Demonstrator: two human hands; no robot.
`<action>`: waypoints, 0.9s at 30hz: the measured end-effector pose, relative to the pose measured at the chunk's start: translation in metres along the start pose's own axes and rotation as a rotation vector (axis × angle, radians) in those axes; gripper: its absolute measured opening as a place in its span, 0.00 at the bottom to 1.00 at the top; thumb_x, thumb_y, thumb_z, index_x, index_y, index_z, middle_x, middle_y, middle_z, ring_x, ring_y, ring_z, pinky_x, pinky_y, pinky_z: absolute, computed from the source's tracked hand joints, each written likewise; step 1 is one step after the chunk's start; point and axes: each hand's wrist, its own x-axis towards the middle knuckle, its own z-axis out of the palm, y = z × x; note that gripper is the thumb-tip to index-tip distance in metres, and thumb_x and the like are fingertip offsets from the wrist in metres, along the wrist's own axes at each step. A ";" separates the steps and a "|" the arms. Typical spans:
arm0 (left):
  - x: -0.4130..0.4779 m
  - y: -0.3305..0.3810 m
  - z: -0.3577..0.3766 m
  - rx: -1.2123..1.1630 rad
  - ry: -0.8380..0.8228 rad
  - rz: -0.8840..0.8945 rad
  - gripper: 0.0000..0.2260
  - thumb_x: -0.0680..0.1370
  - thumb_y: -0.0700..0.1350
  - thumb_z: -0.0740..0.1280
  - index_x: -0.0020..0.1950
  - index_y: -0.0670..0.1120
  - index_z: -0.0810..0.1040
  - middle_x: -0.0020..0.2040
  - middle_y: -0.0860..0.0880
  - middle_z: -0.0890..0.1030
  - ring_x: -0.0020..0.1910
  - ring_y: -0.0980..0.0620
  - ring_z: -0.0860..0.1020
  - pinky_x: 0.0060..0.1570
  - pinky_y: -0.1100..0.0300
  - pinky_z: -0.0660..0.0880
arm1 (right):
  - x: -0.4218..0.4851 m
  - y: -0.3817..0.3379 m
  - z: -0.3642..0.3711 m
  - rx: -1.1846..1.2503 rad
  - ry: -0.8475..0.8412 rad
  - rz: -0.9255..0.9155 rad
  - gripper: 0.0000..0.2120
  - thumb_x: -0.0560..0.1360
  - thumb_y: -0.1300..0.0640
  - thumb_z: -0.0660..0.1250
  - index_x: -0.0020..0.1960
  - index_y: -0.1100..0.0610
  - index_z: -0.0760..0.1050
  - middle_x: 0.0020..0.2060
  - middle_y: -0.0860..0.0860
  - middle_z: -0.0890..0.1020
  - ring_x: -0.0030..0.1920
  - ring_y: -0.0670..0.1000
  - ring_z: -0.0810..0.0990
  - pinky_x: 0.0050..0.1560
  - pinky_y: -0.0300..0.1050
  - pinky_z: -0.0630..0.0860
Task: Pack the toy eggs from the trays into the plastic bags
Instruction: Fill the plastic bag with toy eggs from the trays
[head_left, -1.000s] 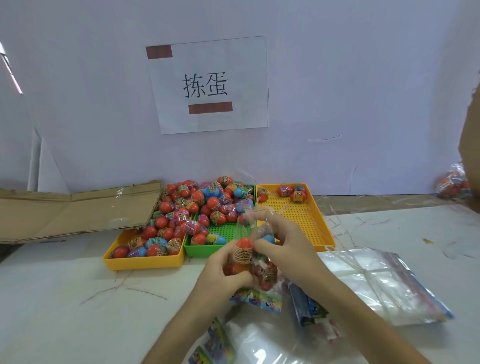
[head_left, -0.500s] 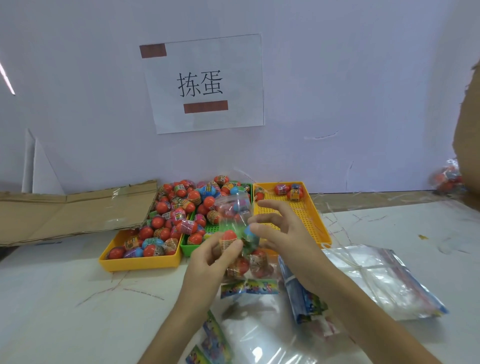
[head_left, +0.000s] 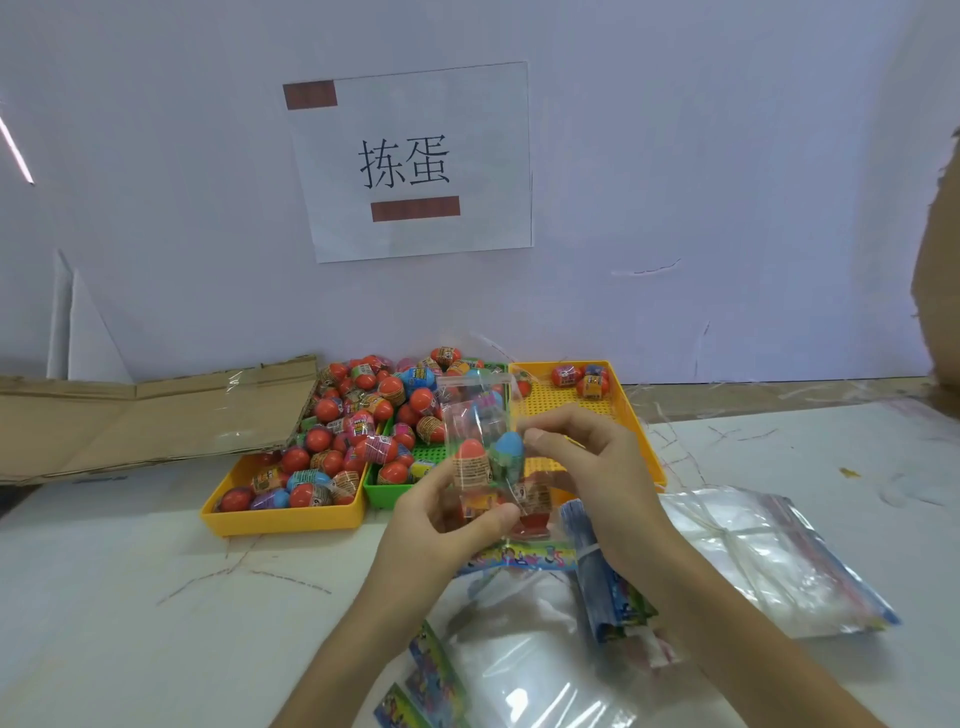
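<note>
Hands, left (head_left: 441, 514) and right (head_left: 592, 467), gripped an egg-filled clear bag (head_left: 483, 447) at centre frame above a scuffed, perhaps scratched, white table (head_left: 130, 597) before a pale wall (head_left: 727, 156).

Paper sign (head_left: 410, 162) taped on wall, flattened cardboard (head_left: 150, 415) at left

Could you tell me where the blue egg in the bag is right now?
In the head view, centre: the blue egg sits inside the bag, right of a red egg, touching the right hand.

Glossy clear plastic bag (head_left: 475, 410) holds shiny plastic toy eggs (head_left: 470, 460). Behind it, matt perforated plastic trays (head_left: 569, 402); left of them, rough brown cardboard (head_left: 150, 415). Scuffed matt white counter (head_left: 130, 571).
</note>
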 end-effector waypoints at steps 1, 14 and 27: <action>0.000 -0.001 0.000 0.008 0.013 -0.011 0.22 0.70 0.48 0.77 0.63 0.53 0.79 0.50 0.54 0.87 0.49 0.57 0.85 0.44 0.66 0.80 | 0.000 0.000 -0.001 0.012 0.019 0.000 0.09 0.78 0.63 0.70 0.43 0.51 0.84 0.44 0.48 0.87 0.46 0.48 0.86 0.42 0.44 0.83; 0.003 -0.009 -0.003 0.080 -0.003 0.032 0.21 0.72 0.34 0.77 0.59 0.52 0.81 0.51 0.50 0.87 0.51 0.51 0.85 0.47 0.62 0.81 | -0.002 0.002 0.006 -0.105 -0.105 0.078 0.08 0.74 0.54 0.76 0.52 0.51 0.82 0.48 0.52 0.86 0.49 0.52 0.86 0.51 0.54 0.84; 0.001 -0.003 -0.001 -0.029 0.048 0.011 0.12 0.72 0.50 0.73 0.55 0.55 0.84 0.50 0.53 0.87 0.50 0.55 0.85 0.46 0.66 0.80 | -0.003 0.002 0.005 -0.017 -0.045 -0.013 0.09 0.78 0.60 0.71 0.49 0.47 0.86 0.47 0.46 0.87 0.50 0.47 0.85 0.49 0.45 0.82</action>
